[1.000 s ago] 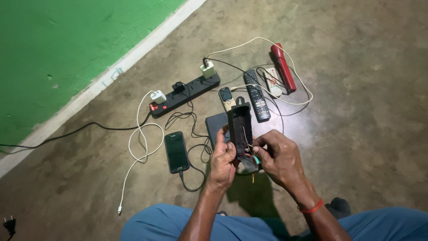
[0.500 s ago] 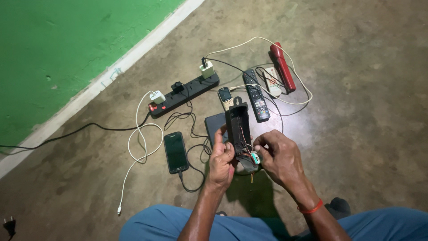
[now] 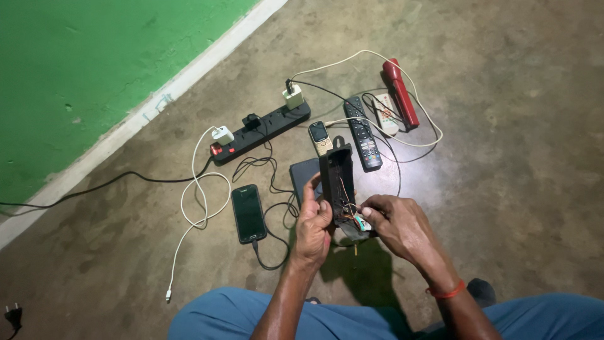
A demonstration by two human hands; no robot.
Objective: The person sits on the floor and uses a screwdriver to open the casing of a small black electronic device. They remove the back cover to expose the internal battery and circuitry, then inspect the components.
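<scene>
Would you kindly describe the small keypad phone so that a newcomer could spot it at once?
Start at the black power strip lying near the green wall. Just below its right end, left of the black remote, lies the keypad phone. Unlike the black smartphone nearer the person, it is short, pale and has buttons under a little screen.

Only one view is being given, from a camera worn on the head. The scene is being looked at steeply downward and forward, from close above the left hand (image 3: pixel 313 226) and right hand (image 3: pixel 402 228). The concrete floor (image 3: pixel 516 176) is being covered, with the green wall (image 3: pixel 94 69) far left.
</scene>
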